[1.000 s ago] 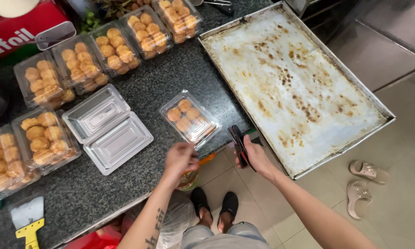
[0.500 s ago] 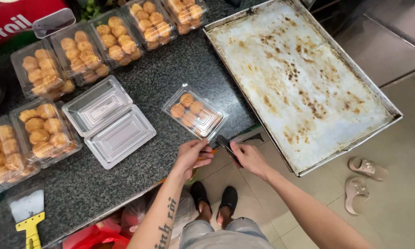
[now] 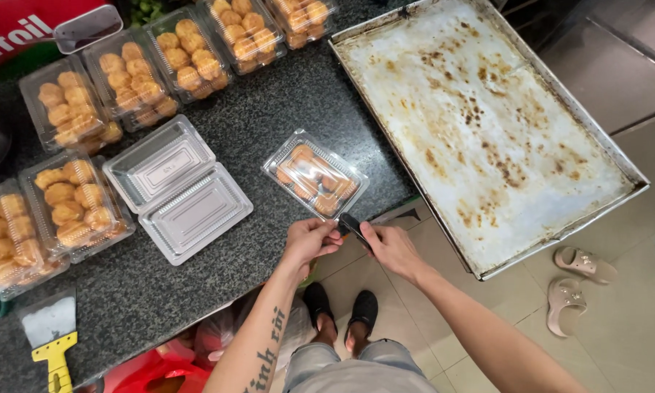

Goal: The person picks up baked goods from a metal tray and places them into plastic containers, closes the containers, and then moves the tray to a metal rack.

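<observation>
Closed clear plastic clamshell of golden pastries sits at the speckled granite counter edge. Left hand pinches its near corner; right hand grips a small black tool — possibly a stapler — against it. Scorched metal tray overhangs alongside — little free room.

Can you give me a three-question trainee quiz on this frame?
1. True or false: the small clamshell box nearest the hands is shut.
2. The empty open box lies: A) on the baking tray B) on the dark counter C) on the floor.
3. What yellow-handled tool lies at the counter's lower left?

Key: 1 true; 2 B; 3 a scraper.
</observation>
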